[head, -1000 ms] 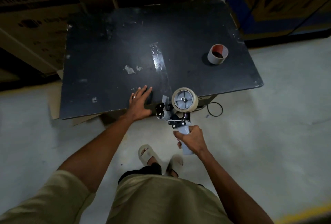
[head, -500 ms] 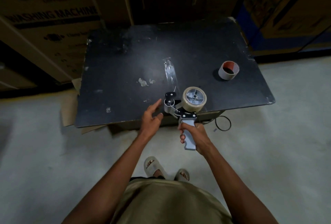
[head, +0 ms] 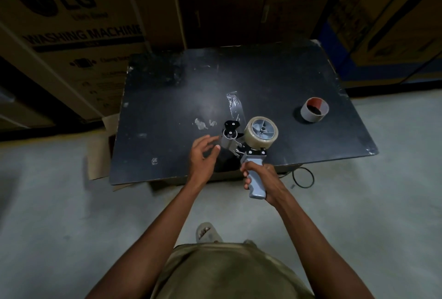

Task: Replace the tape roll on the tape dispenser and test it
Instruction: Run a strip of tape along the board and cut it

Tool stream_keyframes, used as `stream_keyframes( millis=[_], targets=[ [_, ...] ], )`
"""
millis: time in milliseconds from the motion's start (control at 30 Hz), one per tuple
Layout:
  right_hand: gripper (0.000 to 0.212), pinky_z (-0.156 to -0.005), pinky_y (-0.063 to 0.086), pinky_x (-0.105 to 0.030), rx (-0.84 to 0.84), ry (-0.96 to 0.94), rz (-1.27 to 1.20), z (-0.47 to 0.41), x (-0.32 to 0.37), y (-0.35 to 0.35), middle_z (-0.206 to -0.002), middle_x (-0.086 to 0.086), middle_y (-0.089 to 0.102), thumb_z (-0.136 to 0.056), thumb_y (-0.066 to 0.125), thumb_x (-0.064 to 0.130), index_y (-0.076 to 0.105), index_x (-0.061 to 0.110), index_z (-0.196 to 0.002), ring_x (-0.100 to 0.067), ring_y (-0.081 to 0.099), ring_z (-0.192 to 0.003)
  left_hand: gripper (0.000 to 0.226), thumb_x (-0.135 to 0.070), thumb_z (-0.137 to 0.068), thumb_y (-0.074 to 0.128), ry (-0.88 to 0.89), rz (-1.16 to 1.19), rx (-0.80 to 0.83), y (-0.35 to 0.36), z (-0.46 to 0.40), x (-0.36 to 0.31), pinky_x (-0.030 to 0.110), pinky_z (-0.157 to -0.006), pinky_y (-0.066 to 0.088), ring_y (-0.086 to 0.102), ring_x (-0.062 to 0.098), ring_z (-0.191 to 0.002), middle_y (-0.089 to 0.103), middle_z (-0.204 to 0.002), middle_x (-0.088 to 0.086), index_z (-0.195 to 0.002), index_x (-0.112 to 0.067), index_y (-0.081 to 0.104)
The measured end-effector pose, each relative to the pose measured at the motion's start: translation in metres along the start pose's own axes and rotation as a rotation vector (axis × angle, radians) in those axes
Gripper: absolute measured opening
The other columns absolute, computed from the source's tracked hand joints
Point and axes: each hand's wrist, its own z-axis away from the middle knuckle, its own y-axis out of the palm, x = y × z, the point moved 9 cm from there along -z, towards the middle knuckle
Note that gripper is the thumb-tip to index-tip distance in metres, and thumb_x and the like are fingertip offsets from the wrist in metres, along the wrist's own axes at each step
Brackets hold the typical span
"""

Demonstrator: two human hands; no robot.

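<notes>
One grey handheld tape dispenser (head: 248, 148) with black metal brackets is held above the near edge of one black rectangular tabletop (head: 275, 78). One full roll of clear packing tape (head: 262, 131) sits on its grey hub, at the dispenser's 1 o'clock end. One empty grey cardboard tape core with a red inner lining (head: 314, 110) stands on the tabletop at 2 o'clock from the dispenser, well apart from it. One strip of clear tape (head: 235, 107) lies stuck on the table at 12 o'clock, running toward the dispenser's roller.

The right hand (head: 263, 179) is clenched around the dispenser's grey handle. The left hand (head: 203, 155) is loosely spread, fingers curved, holding nothing, its fingertips just beside the dispenser's front roller at 9 o'clock; contact cannot be told.

Several brown cardboard boxes (head: 79, 28) stand behind the table.
</notes>
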Motion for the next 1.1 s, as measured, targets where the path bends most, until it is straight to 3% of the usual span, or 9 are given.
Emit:
stream_keyframes(
  millis=[100,233,333,400,533,633,700,833,1100],
  targets=[
    [0.007,-0.049,0.048,-0.029,0.013,0.013,-0.023,-0.003,0.003,0.006,-0.067,-0.007,0.058,-0.09,0.063,0.007,0.065,0.001,-0.088,-0.016,0.052,-0.053,0.022,-0.003,-0.085,0.076,-0.046,0.092,-0.069,-0.007,-0.01,0.001,0.021,-0.093,0.055,0.07,0.009,-0.101,0.057,-0.131,0.009,-0.104,-0.012,0.074],
    [0.008,-0.05,0.048,-0.029,0.011,0.031,-0.001,-0.007,0.006,0.008,-0.065,-0.006,0.058,-0.091,0.062,0.007,0.066,0.001,-0.088,-0.016,0.052,-0.053,0.016,0.004,-0.076,0.082,-0.057,0.125,-0.082,-0.012,-0.026,0.004,0.014,-0.084,0.054,0.068,-0.008,-0.089,0.064,-0.12,0.011,-0.088,-0.002,0.075],
    [0.008,-0.051,0.048,-0.029,0.027,0.038,0.006,-0.011,0.007,0.008,-0.066,-0.005,0.058,-0.09,0.063,0.008,0.067,0.001,-0.089,-0.015,0.053,-0.054,0.019,0.001,-0.074,0.084,-0.058,0.135,-0.025,-0.013,-0.035,0.005,0.031,-0.089,0.059,0.071,0.003,-0.09,0.074,-0.104,0.012,-0.077,-0.013,0.072],
    [0.008,-0.051,0.048,-0.029,0.04,0.049,0.007,-0.014,0.007,0.008,-0.067,-0.005,0.059,-0.09,0.064,0.009,0.067,0.002,-0.091,-0.015,0.053,-0.054,0.025,0.003,-0.074,0.084,-0.063,0.147,0.023,-0.014,-0.04,0.005,0.031,-0.082,0.06,0.072,0.01,-0.084,0.075,-0.089,0.009,-0.077,-0.014,0.066],
    [0.007,-0.051,0.048,-0.028,0.055,0.063,0.003,-0.018,0.008,0.008,-0.067,-0.005,0.057,-0.089,0.064,0.009,0.066,0.003,-0.09,-0.015,0.052,-0.053,0.039,0.008,-0.074,0.081,-0.091,0.169,0.171,-0.01,-0.05,0.002,0.018,-0.067,0.054,0.067,0.003,-0.068,0.07,-0.079,0.006,-0.098,-0.012,0.059],
    [0.007,-0.051,0.048,-0.028,0.063,0.067,0.018,-0.021,0.011,0.009,-0.067,-0.006,0.057,-0.09,0.064,0.009,0.065,0.002,-0.091,-0.015,0.052,-0.053,0.046,0.007,-0.078,0.078,-0.043,0.09,0.299,-0.009,-0.059,-0.001,0.024,-0.07,0.053,0.06,0.009,-0.073,0.066,-0.086,0.006,-0.12,-0.009,0.067],
    [0.009,-0.051,0.048,-0.028,0.069,0.073,0.022,-0.022,0.011,0.009,-0.068,-0.005,0.058,-0.09,0.064,0.01,0.064,0.001,-0.093,-0.014,0.052,-0.054,0.036,0.003,-0.082,0.077,-0.024,0.042,0.362,-0.01,-0.062,-0.002,0.029,-0.068,0.053,0.058,0.011,-0.074,0.065,-0.088,0.006,-0.11,-0.018,0.074],
    [0.013,-0.052,0.049,-0.027,0.071,0.086,0.027,-0.026,0.013,0.006,-0.07,-0.005,0.059,-0.09,0.064,0.012,0.063,0.001,-0.097,-0.013,0.054,-0.056,0.017,-0.008,-0.077,0.084,0.071,-0.123,0.413,-0.013,-0.073,-0.006,0.016,-0.073,0.049,0.06,-0.001,-0.078,0.067,-0.091,0.002,-0.089,-0.018,0.078],
    [0.018,-0.05,0.048,-0.025,0.094,0.115,0.061,-0.036,0.023,0.005,-0.07,-0.005,0.058,-0.086,0.069,0.017,0.065,0.002,-0.095,-0.011,0.053,-0.054,0.014,-0.001,-0.076,0.082,0.061,-0.118,0.462,-0.022,-0.093,-0.008,0.022,-0.079,0.057,0.071,0.024,-0.088,0.075,-0.095,0.026,-0.086,0.006,0.076]
  ],
)
